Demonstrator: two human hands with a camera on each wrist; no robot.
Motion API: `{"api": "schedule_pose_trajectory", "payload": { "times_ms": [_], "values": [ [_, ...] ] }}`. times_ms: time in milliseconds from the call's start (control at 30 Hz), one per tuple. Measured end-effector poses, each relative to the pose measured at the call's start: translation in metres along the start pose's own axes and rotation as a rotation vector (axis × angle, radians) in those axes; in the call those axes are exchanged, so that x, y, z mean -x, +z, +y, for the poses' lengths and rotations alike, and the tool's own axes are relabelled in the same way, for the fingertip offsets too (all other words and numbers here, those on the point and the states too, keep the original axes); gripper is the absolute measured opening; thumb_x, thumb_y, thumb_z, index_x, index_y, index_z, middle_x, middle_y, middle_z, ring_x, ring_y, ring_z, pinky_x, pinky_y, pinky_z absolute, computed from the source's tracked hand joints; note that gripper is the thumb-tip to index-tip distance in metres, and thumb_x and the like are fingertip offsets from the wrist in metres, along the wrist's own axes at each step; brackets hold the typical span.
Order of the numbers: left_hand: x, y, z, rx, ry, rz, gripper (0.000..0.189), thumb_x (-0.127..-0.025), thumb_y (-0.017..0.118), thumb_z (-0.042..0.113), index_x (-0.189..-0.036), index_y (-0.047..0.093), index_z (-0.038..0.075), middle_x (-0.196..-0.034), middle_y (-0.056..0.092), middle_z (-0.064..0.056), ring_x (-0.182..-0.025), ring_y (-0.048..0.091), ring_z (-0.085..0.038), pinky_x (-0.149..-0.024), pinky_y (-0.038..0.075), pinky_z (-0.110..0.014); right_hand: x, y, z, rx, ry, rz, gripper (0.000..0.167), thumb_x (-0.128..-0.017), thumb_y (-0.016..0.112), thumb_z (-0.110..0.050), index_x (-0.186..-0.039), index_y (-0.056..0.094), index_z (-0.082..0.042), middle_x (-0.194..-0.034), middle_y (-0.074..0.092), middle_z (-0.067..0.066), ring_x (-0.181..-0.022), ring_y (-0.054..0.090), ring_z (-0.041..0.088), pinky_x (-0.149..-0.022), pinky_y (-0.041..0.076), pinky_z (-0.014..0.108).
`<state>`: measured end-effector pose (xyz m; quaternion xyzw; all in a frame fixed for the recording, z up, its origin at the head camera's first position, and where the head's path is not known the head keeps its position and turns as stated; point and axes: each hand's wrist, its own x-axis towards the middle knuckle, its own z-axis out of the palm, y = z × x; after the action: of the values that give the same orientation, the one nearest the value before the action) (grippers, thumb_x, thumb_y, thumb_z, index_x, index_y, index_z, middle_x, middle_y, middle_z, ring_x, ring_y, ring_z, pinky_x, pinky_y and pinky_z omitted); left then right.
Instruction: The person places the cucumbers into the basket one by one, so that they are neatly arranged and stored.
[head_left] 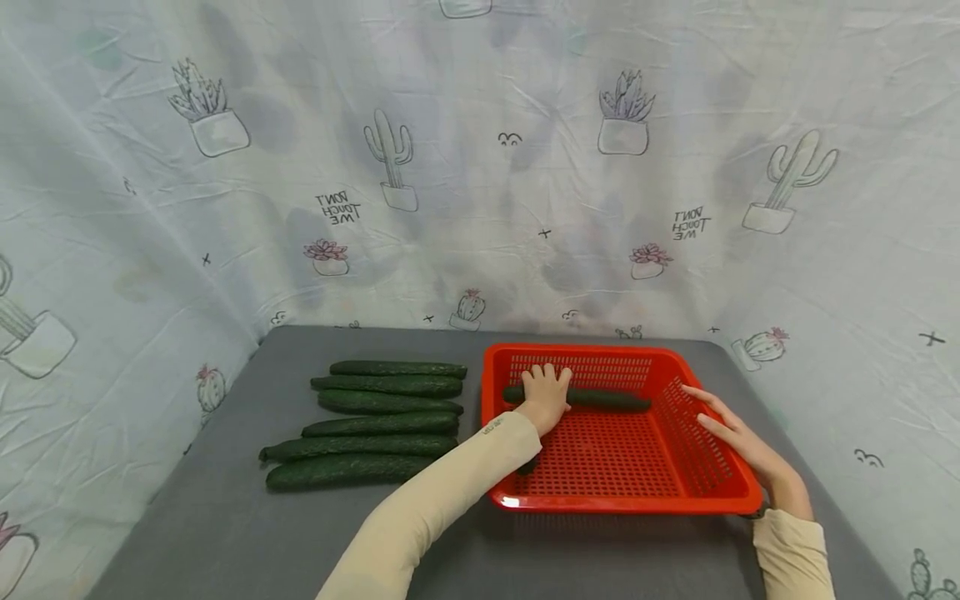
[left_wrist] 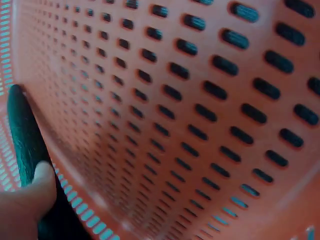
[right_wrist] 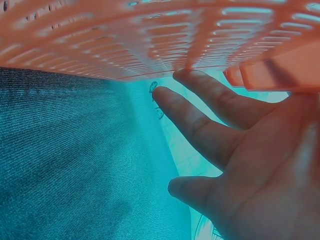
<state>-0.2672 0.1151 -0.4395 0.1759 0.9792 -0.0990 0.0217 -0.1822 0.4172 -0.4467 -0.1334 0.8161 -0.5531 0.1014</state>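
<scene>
Placing apparently under way: cucumber (head_left: 609, 400) gripped by left hand (head_left: 546, 395) inside red basket (head_left: 615, 504); right hand (head_left: 750, 444) spread beside; release seemingly needed.

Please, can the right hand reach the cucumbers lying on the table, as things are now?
Probably not easily: the red basket and the left arm lie between the right hand and those cucumbers.
</scene>
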Motion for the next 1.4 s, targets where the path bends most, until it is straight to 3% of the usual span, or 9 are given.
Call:
{"api": "schedule_pose_trajectory", "payload": {
  "times_ms": [133,267,600,867,1100,1267,1400],
  "values": [
    [0.001,0.003,0.003,-0.005,0.001,-0.088,0.045,-0.090,0.053,0.049,-0.124,0.033,0.027,-0.126,0.042,-0.003,-0.115,0.045,-0.024,-0.096,0.038,-0.036,-0.001,0.001,0.001,0.013,-0.005,0.003,0.050,-0.102,0.031,-0.018,-0.149,0.013,-0.015,-0.140,0.028,0.000,-0.110,0.050,0.001,-0.082,0.049,0.025],
    [0.001,0.006,0.006,-0.040,0.008,-0.110,0.036,-0.092,0.054,0.040,-0.118,0.032,0.027,-0.124,0.043,-0.002,-0.115,0.045,-0.023,-0.099,0.036,-0.035,0.000,0.001,0.000,0.013,0.001,0.004,0.050,-0.102,0.030,-0.018,-0.149,0.013,-0.015,-0.139,0.028,0.001,-0.110,0.051,0.002,-0.081,0.050,0.026],
    [-0.004,0.005,0.008,-0.120,0.014,-0.039,0.030,-0.095,0.050,0.036,-0.117,0.032,0.027,-0.109,0.047,0.000,-0.099,0.045,-0.019,-0.090,0.038,-0.034,0.001,0.001,-0.002,-0.027,-0.007,-0.008,0.050,-0.102,0.029,-0.018,-0.149,0.011,-0.015,-0.140,0.027,0.002,-0.111,0.051,0.003,-0.081,0.051,0.029],
    [-0.002,-0.004,0.003,-0.096,0.031,-0.002,0.043,-0.088,0.061,0.039,-0.120,0.035,0.026,-0.120,0.046,-0.002,-0.109,0.044,-0.022,-0.095,0.037,-0.037,0.000,0.002,-0.003,-0.079,0.003,-0.022,0.050,-0.102,0.028,-0.018,-0.149,0.010,-0.016,-0.140,0.027,0.007,-0.111,0.053,0.006,-0.081,0.052,0.034],
    [-0.003,-0.011,-0.001,-0.042,0.030,-0.012,0.048,-0.086,0.064,0.037,-0.125,0.038,0.027,-0.126,0.045,-0.002,-0.117,0.043,-0.024,-0.096,0.036,-0.039,-0.001,0.003,-0.002,-0.054,0.016,-0.004,0.051,-0.102,0.031,-0.019,-0.149,0.011,-0.017,-0.141,0.024,0.008,-0.110,0.053,0.005,-0.081,0.052,0.032],
    [-0.001,-0.024,-0.007,0.105,0.057,-0.023,0.059,-0.083,0.064,0.048,-0.130,0.037,0.025,-0.131,0.043,-0.005,-0.122,0.040,-0.028,-0.100,0.034,-0.042,-0.001,0.003,-0.002,-0.109,0.030,-0.018,0.051,-0.102,0.031,-0.017,-0.149,0.011,-0.019,-0.140,0.025,0.012,-0.109,0.056,0.013,-0.080,0.053,0.039],
    [0.000,-0.034,-0.013,0.193,0.079,0.019,0.058,-0.082,0.064,0.049,-0.126,0.040,0.022,-0.127,0.045,-0.006,-0.116,0.043,-0.027,-0.094,0.036,-0.042,0.001,0.002,-0.003,-0.116,0.033,-0.014,0.052,-0.102,0.032,-0.018,-0.149,0.011,-0.020,-0.139,0.027,0.013,-0.109,0.057,0.014,-0.080,0.053,0.039]
  ]
}}
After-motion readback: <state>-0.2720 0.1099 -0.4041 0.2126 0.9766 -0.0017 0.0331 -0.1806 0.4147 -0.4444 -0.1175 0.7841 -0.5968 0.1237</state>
